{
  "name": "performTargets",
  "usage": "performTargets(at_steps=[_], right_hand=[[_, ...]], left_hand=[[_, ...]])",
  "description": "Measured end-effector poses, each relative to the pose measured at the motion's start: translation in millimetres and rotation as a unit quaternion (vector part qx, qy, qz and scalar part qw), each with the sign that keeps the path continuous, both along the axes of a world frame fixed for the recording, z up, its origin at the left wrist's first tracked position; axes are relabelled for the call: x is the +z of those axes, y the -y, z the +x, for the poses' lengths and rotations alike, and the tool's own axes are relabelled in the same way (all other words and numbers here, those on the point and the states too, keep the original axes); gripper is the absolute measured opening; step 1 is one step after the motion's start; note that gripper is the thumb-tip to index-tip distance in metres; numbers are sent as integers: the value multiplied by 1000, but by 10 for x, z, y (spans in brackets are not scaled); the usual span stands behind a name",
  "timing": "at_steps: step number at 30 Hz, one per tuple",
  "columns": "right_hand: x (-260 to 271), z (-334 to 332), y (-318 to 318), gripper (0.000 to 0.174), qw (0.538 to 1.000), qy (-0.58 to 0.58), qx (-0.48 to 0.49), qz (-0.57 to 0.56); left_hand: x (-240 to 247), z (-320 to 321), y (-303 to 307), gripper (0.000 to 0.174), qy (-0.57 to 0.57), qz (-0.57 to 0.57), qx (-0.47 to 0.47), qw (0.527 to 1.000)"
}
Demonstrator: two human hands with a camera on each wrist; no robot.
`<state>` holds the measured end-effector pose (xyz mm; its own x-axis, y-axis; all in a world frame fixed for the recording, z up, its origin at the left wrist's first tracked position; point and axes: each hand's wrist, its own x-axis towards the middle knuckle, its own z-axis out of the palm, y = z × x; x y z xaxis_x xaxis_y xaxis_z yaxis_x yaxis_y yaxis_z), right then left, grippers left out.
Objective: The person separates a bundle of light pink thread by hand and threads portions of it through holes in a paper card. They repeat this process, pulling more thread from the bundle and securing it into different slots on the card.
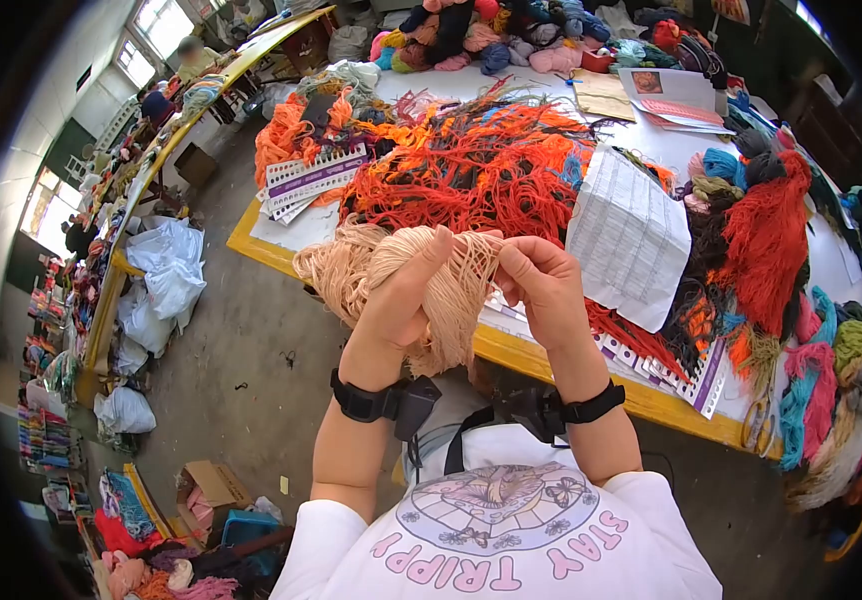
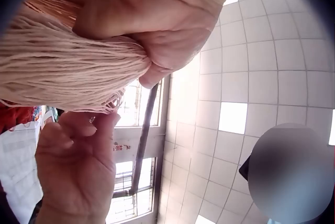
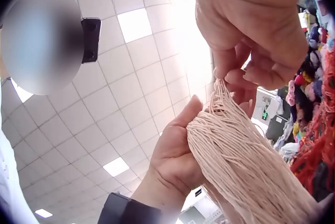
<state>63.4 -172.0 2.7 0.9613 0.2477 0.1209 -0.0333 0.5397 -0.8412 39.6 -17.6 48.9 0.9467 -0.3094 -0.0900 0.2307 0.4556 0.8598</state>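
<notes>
A pale peach yarn skein point(image 1: 459, 300) is held up in front of the chest, over the table's front edge. My left hand point(image 1: 393, 312) grips it with the thumb pointing up along the near side; part of the skein bulges out beyond the hand to the left. At the skein's right end, my right hand point(image 1: 549, 290) pinches a few strands between thumb and fingertips. The right wrist view shows those strands point(image 3: 221, 96) drawn together to a narrow tip under the right fingers, while the folded bundle point(image 3: 243, 153) spreads below, the left palm behind it.
On the yellow-edged table point(image 1: 511, 352) lies a large pile of red and orange yarn point(image 1: 461, 165). A printed sheet point(image 1: 631, 235), purple-striped sample cards point(image 1: 316, 180) and scissors point(image 1: 754, 425) are there too. Colored skeins point(image 1: 816, 350) hang at the right. White bags point(image 1: 166, 265) stand on the floor.
</notes>
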Motion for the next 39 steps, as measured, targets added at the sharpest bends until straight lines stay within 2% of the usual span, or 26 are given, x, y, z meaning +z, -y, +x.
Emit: performTargets(at_steps=[5, 8, 14, 17, 20, 26, 29, 35, 38, 39], right_hand=[[13, -24, -6, 20, 995, -47, 47, 74], [3, -47, -17, 21, 996, -40, 41, 62], [-14, -83, 9, 25, 999, 6, -28, -47], [25, -85, 37, 21, 998, -16, -25, -52], [47, -108, -19, 17, 991, 31, -66, -108], [-62, -100, -16, 16, 993, 32, -83, -80], [-94, -98, -49, 18, 998, 10, -58, -18], [-69, -104, -20, 20, 999, -34, -13, -17], [-38, -134, -31, 20, 991, 16, -29, -128], [-79, -121, -52, 20, 981, 85, -65, -164]], left_hand=[[-17, -32, 7, 46, 11, -6, 22, 1000], [-81, -22, -39, 49, 8, -6, 2, 1000], [-133, -1, -34, 52, -3, -18, 0, 1000], [-124, 6, -24, 52, -1, -21, -10, 1000], [-108, -2, 1, 51, -6, -27, -9, 1000], [-111, -3, -31, 53, -3, -27, -9, 1000], [-161, 10, -43, 55, -10, -27, 0, 1000], [-185, 21, -62, 55, 0, -45, -19, 999], [-190, 23, -55, 54, -5, -50, -12, 999], [-188, 21, -50, 53, -8, -50, -6, 999]])
